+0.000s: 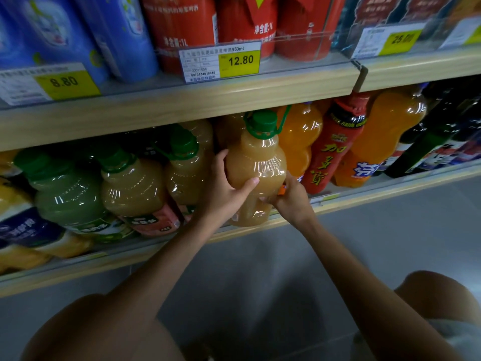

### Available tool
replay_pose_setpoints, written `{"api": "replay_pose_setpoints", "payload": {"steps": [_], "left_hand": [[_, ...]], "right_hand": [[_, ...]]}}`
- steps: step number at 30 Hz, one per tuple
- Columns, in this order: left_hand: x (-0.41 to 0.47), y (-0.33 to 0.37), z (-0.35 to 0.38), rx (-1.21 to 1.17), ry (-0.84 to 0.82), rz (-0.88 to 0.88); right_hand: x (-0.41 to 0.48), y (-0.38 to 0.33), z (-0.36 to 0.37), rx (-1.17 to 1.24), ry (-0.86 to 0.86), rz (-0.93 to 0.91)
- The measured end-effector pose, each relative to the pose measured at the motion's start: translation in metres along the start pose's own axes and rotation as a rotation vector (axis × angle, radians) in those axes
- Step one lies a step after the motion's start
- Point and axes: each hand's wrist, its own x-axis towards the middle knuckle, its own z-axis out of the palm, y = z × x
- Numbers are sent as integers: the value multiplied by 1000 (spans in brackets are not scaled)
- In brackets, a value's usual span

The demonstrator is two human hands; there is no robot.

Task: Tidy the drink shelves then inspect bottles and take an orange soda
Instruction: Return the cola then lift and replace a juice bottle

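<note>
at frame centre the left hand (229,188) and right hand (291,196) both grip a cloudy juice bottle (256,168) on the lower shelf (364,194), apparently tidying. next, likely straighten it; the orange soda (299,134) stands just right.

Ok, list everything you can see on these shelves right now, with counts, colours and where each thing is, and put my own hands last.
Held juice bottle: one, cloudy tan with green cap, front of lower shelf, centre.
Other green-capped juice bottles: at least three, pale green to tan, lower shelf, left of the held one.
Orange soda bottles: two clearly seen, bright orange, lower shelf, right of centre.
Red-labelled bottle: one, between the orange sodas.
Dark bottles: several, lower shelf, far right.
Blue packs: at least two, upper shelf, left.
Red cartons: three, upper shelf, centre.
Price tags: at least three, yellow and white, upper shelf edge.
Left hand: on the held bottle's left side.
Right hand: at its lower right.
</note>
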Motion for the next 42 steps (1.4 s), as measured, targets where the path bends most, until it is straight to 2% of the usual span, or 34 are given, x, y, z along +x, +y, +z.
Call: {"api": "replay_pose_setpoints", "payload": {"steps": [3,5,7,9,13,18,22,28,30,34,35,37,39,42], "left_hand": [[-1,7,-6,168,-23,-22],[-1,13,-11,364,27,-16],[0,19,-16,568,79,54],[4,23,-17,665,105,128],[22,25,-22,591,96,195],[37,25,-18,169,-170,78],[44,24,-18,88,-182,10],[45,20,-12,24,-120,68],[45,21,-8,-3,-65,89],[46,22,5,-2,106,111],[45,23,9,27,154,114],[40,25,15,106,227,120],[37,25,16,173,226,137],[39,25,9,245,50,121]], "right_hand": [[3,2,-5,17,-49,24],[6,0,-7,7,-91,8],[7,0,-9,19,-107,12],[7,2,-10,44,-107,12],[8,2,-11,82,-131,10],[11,2,-11,112,-142,-15],[9,6,-11,104,-143,2],[-5,5,-4,104,-126,-30],[-13,5,1,130,-113,-54],[-30,2,13,257,-172,46],[-30,0,17,256,-148,65],[-29,-3,24,107,-26,76],[-29,-4,27,68,63,36],[-30,-2,25,131,116,-20]]}}
